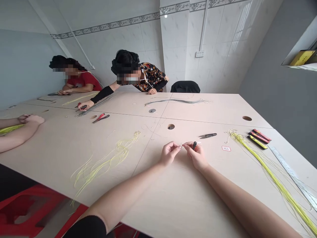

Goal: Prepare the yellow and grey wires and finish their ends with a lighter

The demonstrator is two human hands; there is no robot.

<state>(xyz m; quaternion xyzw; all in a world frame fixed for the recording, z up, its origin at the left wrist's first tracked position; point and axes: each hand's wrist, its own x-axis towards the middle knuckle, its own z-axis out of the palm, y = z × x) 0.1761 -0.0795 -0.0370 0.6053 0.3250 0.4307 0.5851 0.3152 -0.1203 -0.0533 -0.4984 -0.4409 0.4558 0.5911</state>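
My right hand (196, 156) pinches a small black cylinder (194, 144), upright between its fingertips. My left hand (169, 153) faces it, fingertips closed on a small pale piece (181, 145), too small to name. Both hands are just above the pale laminate table (158, 211), close to each other. Black-handled thread snips (207, 135) lie just beyond them. To the right, a long yellow cord bundle (269, 178) runs toward the table's near corner. Loose pale yellow strands (106, 162) lie to my left.
Red and yellow marker pens (259, 138) and a steel ruler (294, 175) lie on the right. Red-handled pliers (101, 117) and a grey cord bundle (178, 101) lie farther off. Several co-workers work around the table, one's hands (32, 119) at left. The table has round holes (170, 126).
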